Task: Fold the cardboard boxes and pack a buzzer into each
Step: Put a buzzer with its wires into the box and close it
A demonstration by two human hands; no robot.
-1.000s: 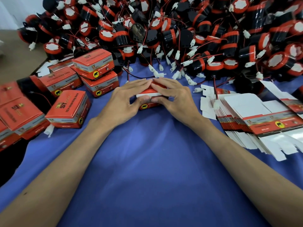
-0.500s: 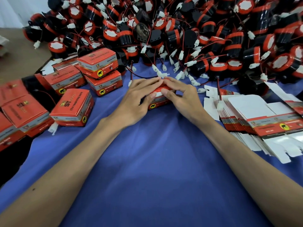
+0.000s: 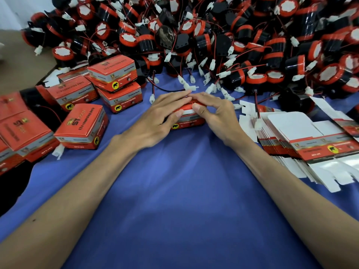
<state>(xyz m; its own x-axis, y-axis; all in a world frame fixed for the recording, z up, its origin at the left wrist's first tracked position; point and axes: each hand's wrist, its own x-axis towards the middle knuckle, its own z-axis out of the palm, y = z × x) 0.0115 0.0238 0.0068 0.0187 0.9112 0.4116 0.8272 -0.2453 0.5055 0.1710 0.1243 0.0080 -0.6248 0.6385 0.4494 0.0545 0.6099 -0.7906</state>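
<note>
While both hands cover its lid, the box (image 3: 187, 121) at the middle of the blue surface (image 3: 174, 191), just in front of the pile of buzzers (image 3: 213, 35), shows only its front face and a white strip of flap; what lies inside cannot be told. As half a second ago, the left hand (image 3: 159, 117) grips it with fingers over the top and thumb on the front edge, and the right hand (image 3: 215, 115) curls over it with the thumb pressing the flap. Legible: "12v reversing horn" and a black elephant on a yellow disc on this box; the same, with "Genuine Parts" and "ST", on the closed boxes (image 3: 83, 127) at left; print on the flat boxes (image 3: 310, 140) at right, cut off by the edge, is mostly blurred.
</note>
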